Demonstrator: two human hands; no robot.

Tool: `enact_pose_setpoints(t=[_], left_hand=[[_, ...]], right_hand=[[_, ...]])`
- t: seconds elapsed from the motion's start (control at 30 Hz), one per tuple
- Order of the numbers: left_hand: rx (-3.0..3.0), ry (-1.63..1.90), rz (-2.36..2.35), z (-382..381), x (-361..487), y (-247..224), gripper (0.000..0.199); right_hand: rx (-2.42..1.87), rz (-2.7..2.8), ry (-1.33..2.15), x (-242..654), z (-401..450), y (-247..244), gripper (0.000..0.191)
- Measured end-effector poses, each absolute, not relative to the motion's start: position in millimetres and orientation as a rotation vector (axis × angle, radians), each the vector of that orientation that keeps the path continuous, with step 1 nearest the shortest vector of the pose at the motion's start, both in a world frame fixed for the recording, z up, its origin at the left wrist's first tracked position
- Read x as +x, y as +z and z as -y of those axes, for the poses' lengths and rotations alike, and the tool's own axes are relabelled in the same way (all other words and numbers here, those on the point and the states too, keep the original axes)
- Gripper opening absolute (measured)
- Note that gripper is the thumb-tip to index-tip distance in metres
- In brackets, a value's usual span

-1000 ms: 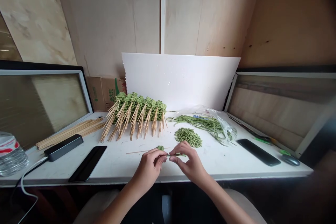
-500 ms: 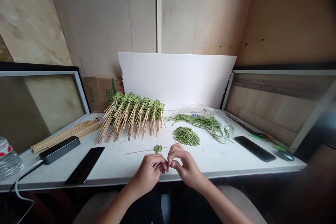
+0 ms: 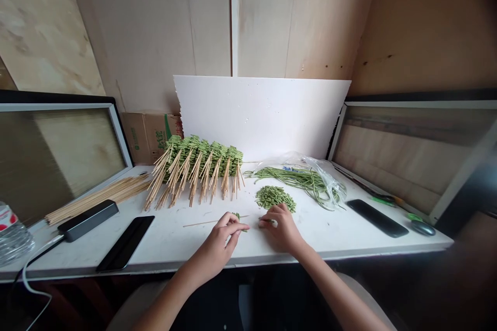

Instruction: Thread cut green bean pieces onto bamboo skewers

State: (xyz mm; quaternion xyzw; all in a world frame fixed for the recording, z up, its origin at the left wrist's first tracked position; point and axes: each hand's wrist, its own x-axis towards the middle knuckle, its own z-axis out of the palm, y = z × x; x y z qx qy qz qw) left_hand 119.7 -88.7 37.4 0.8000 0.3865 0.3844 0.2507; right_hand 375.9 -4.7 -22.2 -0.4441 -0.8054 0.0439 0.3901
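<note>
The right hand (image 3: 282, 227) is pinching a bean piece (image 3: 271, 221), the bean pile (image 3: 275, 197) lying at its twelve o'clock. The left hand (image 3: 220, 238) is forming a loose curl; I cannot tell whether it is gripping anything. A skewer (image 3: 199, 224) is lying at its twelve o'clock.

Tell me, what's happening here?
At a white table, a person's right hand seems to pinch a short green piece near a pile of cut pieces. Another piece shows at the fingers of the left hand. A skewer with green pieces lies just beyond that hand. Filled skewers are stacked behind; long green beans lie off to the right.
</note>
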Motion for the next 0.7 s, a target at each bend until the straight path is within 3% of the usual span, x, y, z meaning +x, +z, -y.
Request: enact_pose_setpoints(t=[0.2,0.43,0.7], left_hand=[[2.185,1.191,-1.078,80.3,122.3,26.5,0.026],[2.139,1.36,-1.088,77.2,123.8,20.7,0.027],[2.16,1.334,-1.128,80.7,123.1,29.2,0.016]], right_hand=[[-1.06,2.034,0.132,373.1,9.2,-14.0,0.014],[-0.821,2.009,0.74,346.4,51.3,30.7,0.03],[-0.812,1.859,0.563,338.6,59.8,36.5,0.022]])
